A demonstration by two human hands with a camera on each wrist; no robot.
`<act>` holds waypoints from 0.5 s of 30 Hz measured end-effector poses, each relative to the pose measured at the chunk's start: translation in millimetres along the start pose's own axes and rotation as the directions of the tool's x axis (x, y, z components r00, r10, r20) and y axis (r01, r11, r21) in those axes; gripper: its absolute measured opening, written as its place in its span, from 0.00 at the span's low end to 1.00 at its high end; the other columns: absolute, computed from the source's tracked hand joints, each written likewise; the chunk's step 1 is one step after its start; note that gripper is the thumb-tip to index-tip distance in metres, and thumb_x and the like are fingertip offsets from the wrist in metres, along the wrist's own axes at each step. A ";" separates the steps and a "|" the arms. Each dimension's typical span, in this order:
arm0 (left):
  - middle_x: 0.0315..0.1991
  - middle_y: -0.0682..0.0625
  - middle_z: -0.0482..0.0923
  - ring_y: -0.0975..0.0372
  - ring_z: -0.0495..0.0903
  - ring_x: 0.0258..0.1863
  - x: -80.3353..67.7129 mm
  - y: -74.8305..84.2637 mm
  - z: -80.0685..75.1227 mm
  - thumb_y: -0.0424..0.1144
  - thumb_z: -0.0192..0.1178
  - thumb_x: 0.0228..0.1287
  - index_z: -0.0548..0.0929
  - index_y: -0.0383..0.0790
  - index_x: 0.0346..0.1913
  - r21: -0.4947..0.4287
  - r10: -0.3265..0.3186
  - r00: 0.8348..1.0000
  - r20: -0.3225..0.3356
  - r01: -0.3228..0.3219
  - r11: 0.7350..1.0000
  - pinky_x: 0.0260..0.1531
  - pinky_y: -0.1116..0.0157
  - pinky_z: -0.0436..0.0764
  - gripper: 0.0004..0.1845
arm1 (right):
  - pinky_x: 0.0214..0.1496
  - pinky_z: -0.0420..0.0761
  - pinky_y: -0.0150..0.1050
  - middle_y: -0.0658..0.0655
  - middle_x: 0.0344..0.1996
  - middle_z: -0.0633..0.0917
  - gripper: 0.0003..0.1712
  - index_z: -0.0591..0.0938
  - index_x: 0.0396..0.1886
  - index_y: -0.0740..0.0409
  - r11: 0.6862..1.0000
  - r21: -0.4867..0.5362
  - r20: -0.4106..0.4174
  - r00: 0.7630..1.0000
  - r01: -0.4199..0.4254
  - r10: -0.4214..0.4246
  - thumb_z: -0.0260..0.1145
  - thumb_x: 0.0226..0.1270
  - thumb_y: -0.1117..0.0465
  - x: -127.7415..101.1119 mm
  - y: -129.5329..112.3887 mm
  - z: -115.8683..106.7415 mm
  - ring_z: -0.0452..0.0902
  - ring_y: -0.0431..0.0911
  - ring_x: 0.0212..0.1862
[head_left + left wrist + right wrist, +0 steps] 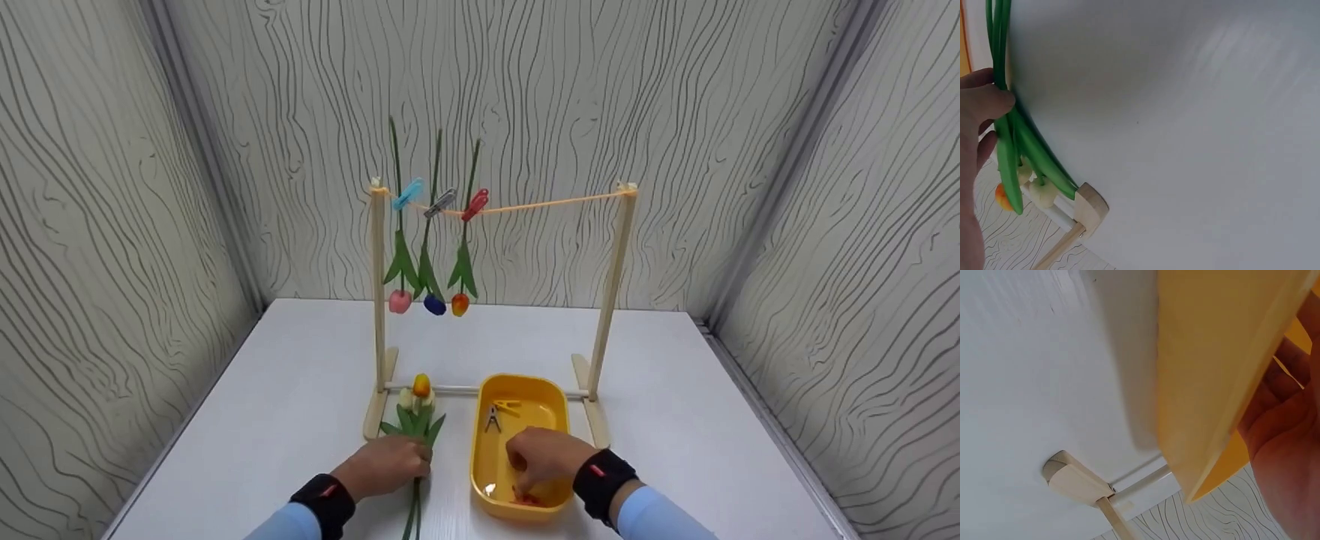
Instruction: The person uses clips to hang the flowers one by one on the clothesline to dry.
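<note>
My left hand [394, 465] grips the green stems of a small bunch of artificial tulips [416, 420], thumb and fingers round them. One bloom is orange-yellow and the others are cream-white, also visible in the left wrist view beyond the left hand [982, 107]. Inside a yellow tray [478, 457], my right hand [551, 454] reaches down with bent fingers and pinches a red clothespin [529, 500] near the front end. In the right wrist view the tray wall [1207, 371] hides the fingertips of the right hand [1286, 410]. A grey clothespin [493, 418] and a yellow clothespin [508, 406] lie farther back in the tray.
A wooden frame [613, 292] stands behind the tray with an orange string [555, 202] across its top. Blue [408, 193], grey [440, 202] and red clothespins [475, 204] hold pink [400, 301], dark blue [434, 304] and orange tulips [460, 304] upside down.
</note>
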State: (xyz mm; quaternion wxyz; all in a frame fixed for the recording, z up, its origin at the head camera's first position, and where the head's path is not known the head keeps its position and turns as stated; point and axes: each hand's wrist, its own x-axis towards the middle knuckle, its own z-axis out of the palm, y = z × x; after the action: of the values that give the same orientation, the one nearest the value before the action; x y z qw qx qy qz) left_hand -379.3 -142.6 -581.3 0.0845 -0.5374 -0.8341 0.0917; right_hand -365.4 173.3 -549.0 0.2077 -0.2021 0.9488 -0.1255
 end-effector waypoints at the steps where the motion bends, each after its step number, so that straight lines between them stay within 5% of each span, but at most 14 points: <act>1: 0.42 0.61 0.93 0.70 0.89 0.41 -0.4 0.3 1.7 0.35 0.74 0.67 0.96 0.57 0.47 0.008 0.007 1.000 -0.005 -0.007 1.000 0.39 0.77 0.86 0.12 | 0.45 0.78 0.38 0.46 0.33 0.81 0.15 0.87 0.43 0.47 1.000 0.011 -0.003 1.000 -0.012 0.012 0.84 0.63 0.51 -0.2 -1.0 1.3 0.75 0.43 0.37; 15: 0.36 0.62 0.91 0.72 0.86 0.36 0.2 3.7 5.9 0.32 0.76 0.63 0.96 0.54 0.40 0.121 0.007 0.994 -0.111 0.006 0.993 0.36 0.80 0.82 0.10 | 0.47 0.76 0.39 0.45 0.34 0.79 0.17 0.86 0.44 0.44 1.000 -0.015 0.013 1.000 -0.020 0.020 0.85 0.61 0.52 -3.3 -0.6 6.2 0.73 0.43 0.39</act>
State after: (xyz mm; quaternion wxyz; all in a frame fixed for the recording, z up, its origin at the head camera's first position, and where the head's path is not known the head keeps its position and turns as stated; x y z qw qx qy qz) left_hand -377.5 -141.2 -587.9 0.1634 -0.5358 -0.8208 0.1120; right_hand -359.7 173.2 -553.1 0.2135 -0.1948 0.9504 -0.1148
